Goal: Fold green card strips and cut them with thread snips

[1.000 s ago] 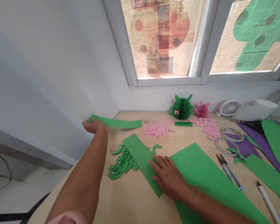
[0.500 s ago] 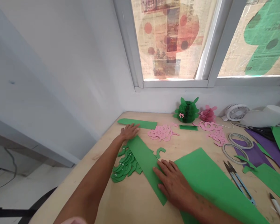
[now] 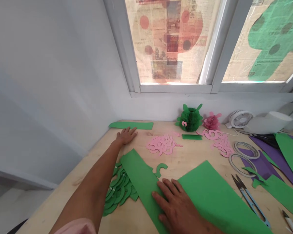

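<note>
My left hand (image 3: 126,135) reaches to the back left of the table, fingers spread, its fingertips at the near edge of a long green paper strip (image 3: 134,125) by the wall. Flat on a second green paper strip (image 3: 143,185) lies my right hand (image 3: 172,201), fingers stretched out; its heel is over a large green paper sheet (image 3: 210,191). Partly under the second strip sits a pile of curved green paper cutouts (image 3: 119,188). One loose hooked green cutout (image 3: 161,167) rests beside the strip.
Pink paper cutouts (image 3: 162,144) lie mid-table. Behind stand a green honeycomb paper figure (image 3: 190,120), a pink one (image 3: 212,121) and a small fan (image 3: 241,119). To the right are tape rolls (image 3: 243,165), thread snips (image 3: 251,200), a pen (image 3: 290,221) and black-handled scissors (image 3: 266,139).
My left hand has moved away from the second strip's far end toward the back strip. My right hand stays on the second strip. The view has shifted slightly.
</note>
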Tool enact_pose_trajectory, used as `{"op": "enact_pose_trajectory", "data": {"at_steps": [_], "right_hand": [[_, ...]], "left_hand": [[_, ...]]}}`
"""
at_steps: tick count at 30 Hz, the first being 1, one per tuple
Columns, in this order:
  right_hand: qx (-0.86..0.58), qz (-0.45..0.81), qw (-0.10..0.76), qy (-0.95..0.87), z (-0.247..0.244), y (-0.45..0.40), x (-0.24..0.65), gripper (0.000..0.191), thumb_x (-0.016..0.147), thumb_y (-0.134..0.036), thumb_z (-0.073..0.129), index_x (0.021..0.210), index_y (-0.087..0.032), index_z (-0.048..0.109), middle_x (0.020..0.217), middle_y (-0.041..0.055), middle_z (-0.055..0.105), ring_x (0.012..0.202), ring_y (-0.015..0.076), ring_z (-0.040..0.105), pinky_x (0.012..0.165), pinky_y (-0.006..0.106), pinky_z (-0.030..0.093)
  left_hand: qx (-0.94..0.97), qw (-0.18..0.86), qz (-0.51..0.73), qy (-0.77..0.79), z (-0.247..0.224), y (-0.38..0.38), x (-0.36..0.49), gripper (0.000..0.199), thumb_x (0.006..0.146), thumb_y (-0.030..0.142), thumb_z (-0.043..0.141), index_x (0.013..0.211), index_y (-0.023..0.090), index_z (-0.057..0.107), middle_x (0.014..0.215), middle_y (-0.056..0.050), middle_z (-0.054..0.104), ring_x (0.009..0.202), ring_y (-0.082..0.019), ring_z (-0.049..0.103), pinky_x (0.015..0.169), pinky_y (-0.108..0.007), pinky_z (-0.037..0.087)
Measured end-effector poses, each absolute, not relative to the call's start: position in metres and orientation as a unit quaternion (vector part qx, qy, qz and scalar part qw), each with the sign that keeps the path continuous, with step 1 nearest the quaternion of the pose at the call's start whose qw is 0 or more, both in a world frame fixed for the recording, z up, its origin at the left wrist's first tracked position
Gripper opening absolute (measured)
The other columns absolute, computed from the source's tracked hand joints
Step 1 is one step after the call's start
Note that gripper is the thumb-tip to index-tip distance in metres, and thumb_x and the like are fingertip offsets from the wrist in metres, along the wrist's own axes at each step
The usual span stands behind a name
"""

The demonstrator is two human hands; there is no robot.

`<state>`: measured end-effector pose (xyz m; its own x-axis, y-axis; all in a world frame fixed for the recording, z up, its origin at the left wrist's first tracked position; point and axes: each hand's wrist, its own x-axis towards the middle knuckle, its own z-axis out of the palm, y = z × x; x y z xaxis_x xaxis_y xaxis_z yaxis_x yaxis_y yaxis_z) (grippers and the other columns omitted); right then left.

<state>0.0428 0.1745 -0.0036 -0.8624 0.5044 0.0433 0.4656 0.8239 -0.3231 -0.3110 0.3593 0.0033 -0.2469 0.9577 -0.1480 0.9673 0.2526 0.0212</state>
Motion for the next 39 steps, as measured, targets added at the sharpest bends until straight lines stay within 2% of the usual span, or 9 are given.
{"op": "enact_pose_trajectory", "data": {"at_steps": [7, 15, 27, 34, 39], "right_hand": [[-0.23, 0.149, 0.056, -0.96, -0.011, 0.18, 0.042, 0.057, 0.094, -0.052, 0.042, 0.145, -0.025, 0.036, 0.151, 0.0159, 0.035, 0.136, 0.0336, 0.035, 0.108, 0.054, 0.03], [-0.243, 0.144, 0.07, -0.957, -0.014, 0.177, 0.042, 0.058, 0.093, -0.052, 0.045, 0.145, -0.026, 0.036, 0.151, 0.0143, 0.035, 0.136, 0.0332, 0.034, 0.11, 0.053, 0.026], [-0.242, 0.138, 0.074, -0.958, -0.013, 0.178, 0.042, 0.057, 0.092, -0.05, 0.047, 0.143, -0.025, 0.039, 0.151, 0.0143, 0.036, 0.136, 0.033, 0.034, 0.11, 0.051, 0.024], [-0.25, 0.142, 0.071, -0.955, 0.002, 0.177, 0.041, 0.054, 0.093, -0.046, 0.046, 0.142, -0.023, 0.041, 0.15, 0.0137, 0.038, 0.134, 0.0317, 0.035, 0.11, 0.05, 0.023], [-0.283, 0.131, 0.093, -0.946, 0.02, 0.167, 0.043, 0.048, 0.096, -0.043, 0.044, 0.139, -0.022, 0.044, 0.148, 0.0119, 0.041, 0.133, 0.0313, 0.037, 0.109, 0.053, 0.026]], "left_hand": [[0.618, 0.05, -0.036, 0.784, 0.001, 0.379, -0.313, 0.066, 0.091, 0.06, 0.012, 0.15, 0.031, 0.023, 0.156, -0.01, 0.026, 0.142, -0.036, 0.025, 0.105, -0.059, 0.027], [0.625, 0.05, -0.039, 0.778, 0.001, 0.382, -0.302, 0.065, 0.091, 0.062, 0.015, 0.149, 0.035, 0.023, 0.157, -0.006, 0.025, 0.142, -0.035, 0.025, 0.106, -0.058, 0.027], [0.606, 0.064, -0.038, 0.792, 0.004, 0.388, -0.299, 0.068, 0.09, 0.063, 0.016, 0.15, 0.032, 0.022, 0.158, -0.009, 0.022, 0.142, -0.037, 0.024, 0.107, -0.06, 0.026], [0.605, 0.043, -0.033, 0.794, 0.017, 0.372, -0.287, 0.068, 0.092, 0.059, 0.01, 0.152, 0.028, 0.015, 0.158, -0.011, 0.019, 0.142, -0.037, 0.023, 0.104, -0.058, 0.031], [0.65, 0.032, -0.049, 0.757, 0.029, 0.339, -0.264, 0.063, 0.093, 0.057, 0.018, 0.151, 0.033, 0.017, 0.159, -0.005, 0.019, 0.144, -0.033, 0.019, 0.109, -0.056, 0.025]]}}
